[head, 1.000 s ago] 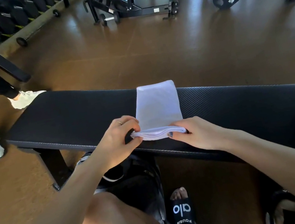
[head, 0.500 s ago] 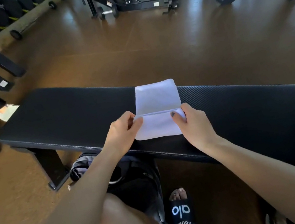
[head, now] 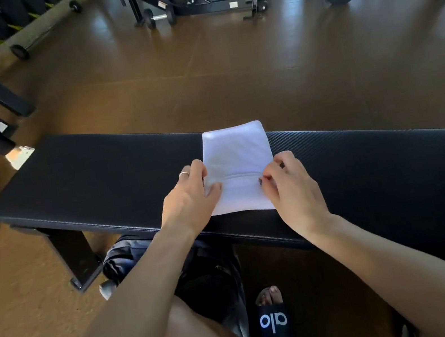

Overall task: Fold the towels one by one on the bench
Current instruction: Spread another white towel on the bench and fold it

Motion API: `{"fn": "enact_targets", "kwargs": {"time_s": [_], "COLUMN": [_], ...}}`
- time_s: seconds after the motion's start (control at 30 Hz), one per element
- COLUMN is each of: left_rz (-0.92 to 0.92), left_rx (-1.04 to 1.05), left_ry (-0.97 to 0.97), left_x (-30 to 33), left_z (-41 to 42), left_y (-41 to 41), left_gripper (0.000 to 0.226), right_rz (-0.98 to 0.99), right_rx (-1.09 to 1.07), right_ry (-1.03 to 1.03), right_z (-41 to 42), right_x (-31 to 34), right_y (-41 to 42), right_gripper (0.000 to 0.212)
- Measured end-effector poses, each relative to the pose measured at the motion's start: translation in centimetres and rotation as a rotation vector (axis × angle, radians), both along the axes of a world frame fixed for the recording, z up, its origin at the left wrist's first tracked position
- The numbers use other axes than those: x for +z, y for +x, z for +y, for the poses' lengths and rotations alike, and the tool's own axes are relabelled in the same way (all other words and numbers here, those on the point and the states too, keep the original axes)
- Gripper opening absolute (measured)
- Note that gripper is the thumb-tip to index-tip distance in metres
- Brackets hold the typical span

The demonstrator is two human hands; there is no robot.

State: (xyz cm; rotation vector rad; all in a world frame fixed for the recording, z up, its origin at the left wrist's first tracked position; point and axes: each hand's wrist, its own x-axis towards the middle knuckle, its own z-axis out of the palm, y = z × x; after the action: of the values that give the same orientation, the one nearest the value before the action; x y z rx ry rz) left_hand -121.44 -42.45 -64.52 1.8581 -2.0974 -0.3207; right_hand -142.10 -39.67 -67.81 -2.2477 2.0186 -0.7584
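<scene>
So there's this long black padded gym bench running left to right across the view, sitting on a brown floor. Its top has a fine ribbed texture showing on the right part, and a stitched seam is running along the near edge. One black metal leg is holding it up near the left end. A white towel is lying flat on the pad around the middle, reaching from the far edge almost to the near one, with its near part folded over so a crease is crossing it. Both hands are resting on the towel's sides.
</scene>
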Motion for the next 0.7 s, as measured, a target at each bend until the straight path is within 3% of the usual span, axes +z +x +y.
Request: {"fn": "enact_targets", "kwargs": {"time_s": [0.1,0.17,0.27,0.37,0.43,0.57,0.7], "left_rz": [-0.301,-0.380,-0.291,-0.128,-0.053,-0.103,0.254], "left_rx": [-0.207,-0.406,-0.503,-0.485,-0.472,-0.463,-0.320], "left_ry": [-0.226,-0.305,-0.262,-0.245,-0.172,-0.072,-0.008], "left_x": [-0.5,-1.0,-1.5,-1.5,-1.2,-0.9,-0.7], "left_z": [-0.4,-0.4,-0.2,0.0,0.4,1.0,1.0], "left_y": [-0.3,-0.5,-0.2,0.5,0.9,2.0,2.0], "left_gripper": [0.036,0.053,0.044,0.016,0.028,0.054,0.031], "right_rz": [0.169,0.269,0.370,0.410,0.394,0.247,0.027], "right_rx": [0.070,0.215,0.413,0.480,0.498,0.474,0.394], "right_ry": [-0.137,-0.172,-0.115,-0.068,-0.071,-0.057,0.028], "right_z": [-0.1,0.1,0.2,-0.5,-1.1,-1.7,-1.9], "right_x": [0.3,0.7,1.4,1.7,1.6,2.4,3.2], "right_y": [-0.6,-1.2,-2.7,-3.8,-4.0,-4.0,-4.0], "right_gripper": [0.026,0.036,0.049,0.049,0.042,0.035,0.022]}}
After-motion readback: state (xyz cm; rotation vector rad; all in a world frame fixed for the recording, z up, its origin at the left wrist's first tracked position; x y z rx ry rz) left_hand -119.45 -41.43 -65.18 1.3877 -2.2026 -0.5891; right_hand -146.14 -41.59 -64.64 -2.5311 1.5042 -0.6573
